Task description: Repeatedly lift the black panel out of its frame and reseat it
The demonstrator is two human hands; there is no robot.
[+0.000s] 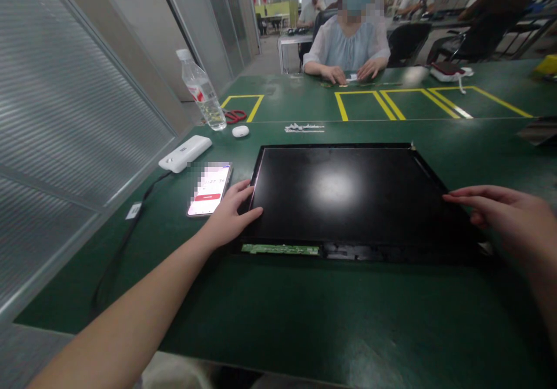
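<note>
A black flat screen panel [348, 194] lies face up on the green table [304, 319], with a narrow green circuit strip [281, 249] along its near edge. My left hand [230, 215] rests on the panel's left near corner, fingers stretched out flat, thumb on the dark surface. My right hand [505, 218] hovers at the panel's right edge with fingers extended and apart, holding nothing.
A lit phone [209, 190] lies just left of my left hand. Behind it are a white power bank [185, 153] with a black cable, a water bottle [201, 90], red scissors [235, 116] and a small white case [240, 131]. Another person [348, 40] sits across the table.
</note>
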